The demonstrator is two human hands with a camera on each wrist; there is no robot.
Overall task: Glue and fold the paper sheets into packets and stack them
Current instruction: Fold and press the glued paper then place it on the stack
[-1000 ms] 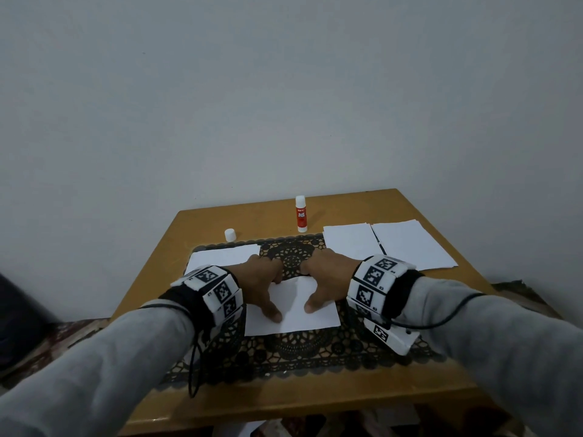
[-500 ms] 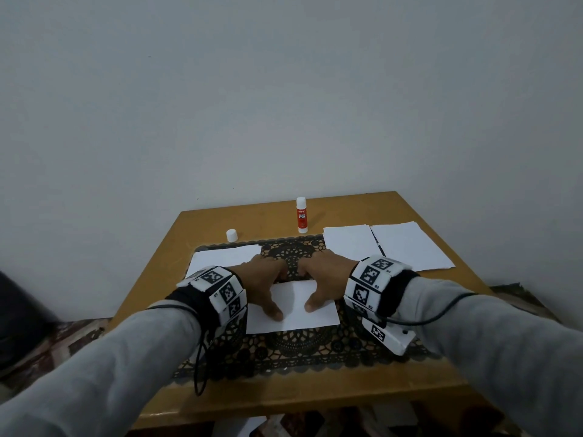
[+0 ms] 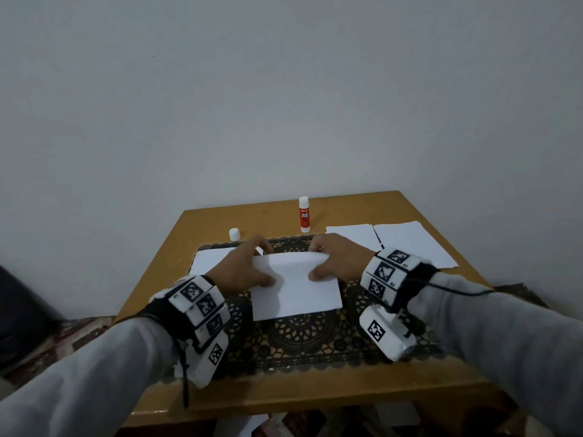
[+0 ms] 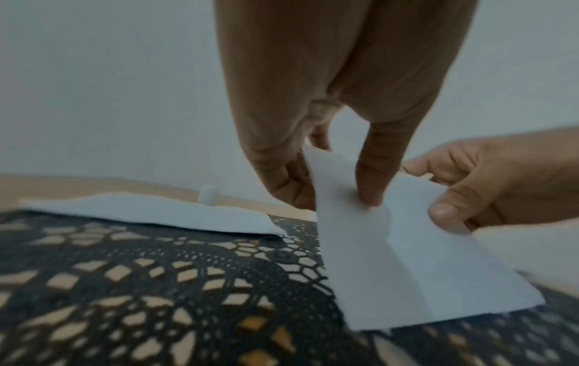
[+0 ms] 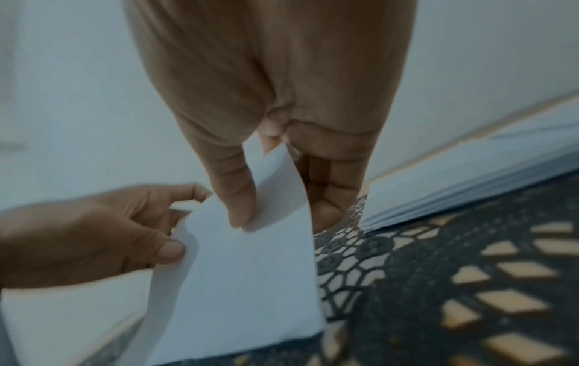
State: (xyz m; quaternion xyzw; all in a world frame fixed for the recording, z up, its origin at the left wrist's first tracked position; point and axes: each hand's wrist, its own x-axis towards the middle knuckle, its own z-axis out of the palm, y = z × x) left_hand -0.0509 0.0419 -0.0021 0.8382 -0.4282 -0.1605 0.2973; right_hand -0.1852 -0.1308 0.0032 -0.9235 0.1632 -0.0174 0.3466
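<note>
A folded white paper sheet (image 3: 295,287) is lifted at its far edge off the black lace mat (image 3: 303,339); its near edge still lies low over the mat. My left hand (image 3: 243,266) pinches its far left corner, thumb on top, the same pinch seen in the left wrist view on the sheet (image 4: 404,250). My right hand (image 3: 334,263) pinches the far right corner, seen too in the right wrist view on the sheet (image 5: 247,272). A red and white glue stick (image 3: 304,214) stands upright at the back of the table. Its white cap (image 3: 234,234) sits apart to the left.
Two stacks of white sheets (image 3: 407,244) lie at the table's right. Another white paper (image 3: 209,260) lies left of the mat, under my left hand. The wooden table (image 3: 284,392) stands against a plain wall.
Both hands were pressing the sheet flat on the mat; now they have pinched its far corners and raised that edge. The head view has moved closer.
</note>
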